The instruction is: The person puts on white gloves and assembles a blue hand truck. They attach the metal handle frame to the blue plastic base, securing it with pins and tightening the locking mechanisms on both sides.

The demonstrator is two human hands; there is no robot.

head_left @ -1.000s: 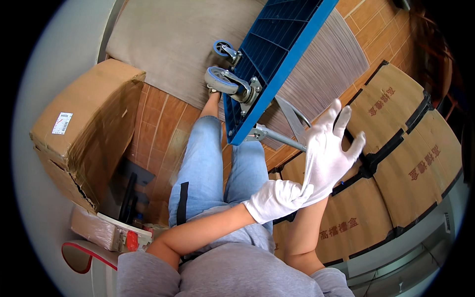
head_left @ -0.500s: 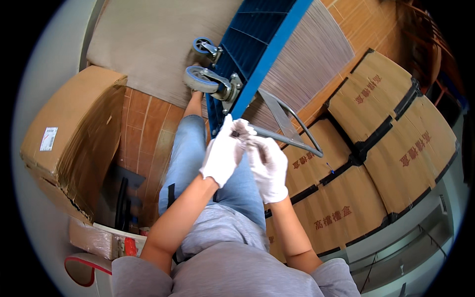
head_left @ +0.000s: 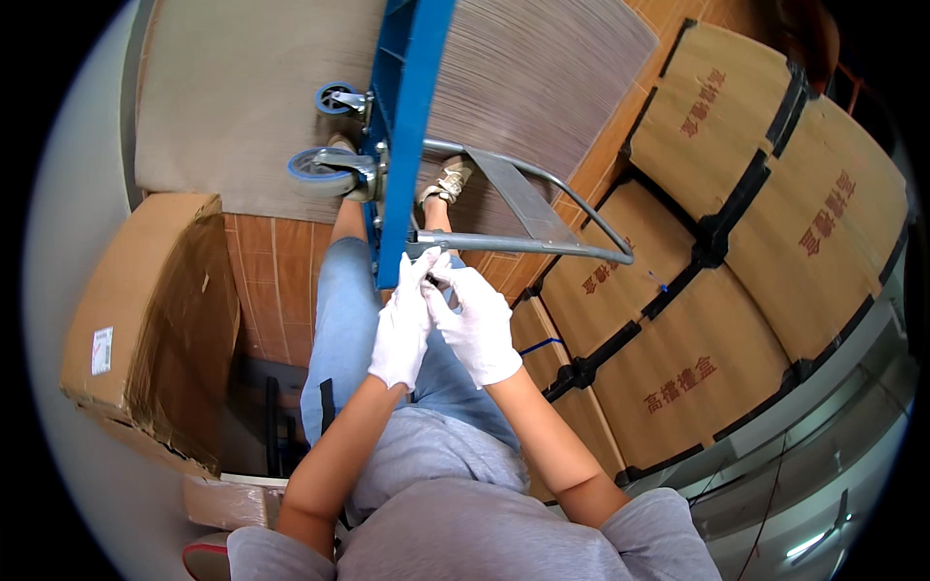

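A blue platform trolley (head_left: 412, 126) stands tipped on its side in front of me, with its caster wheels (head_left: 325, 174) facing left. Its grey tube handle (head_left: 494, 242) reaches out to the right. White gloves cover both my hands. By the trolley's near end, where the handle meets it, my left hand (head_left: 405, 324) has its fingers drawn together. Right beside it, the curled fingers and thumb of my right hand (head_left: 473, 327) close in a pinch. Something small and dark (head_left: 435, 280) shows between the fingertips; its kind is too small to tell.
Several large brown cartons (head_left: 678, 378) with black-edged corners are stacked at the right. On the left stands a worn cardboard box (head_left: 145, 310), with a wrapped package (head_left: 225, 504) below it. Brown-grey sheeting (head_left: 232, 116) covers part of the tiled floor (head_left: 286, 281).
In view, the trolley and its wheels have shifted left, showing more of the handle. My hands have shifted left with it; my right hand has turned, its back now uppermost.
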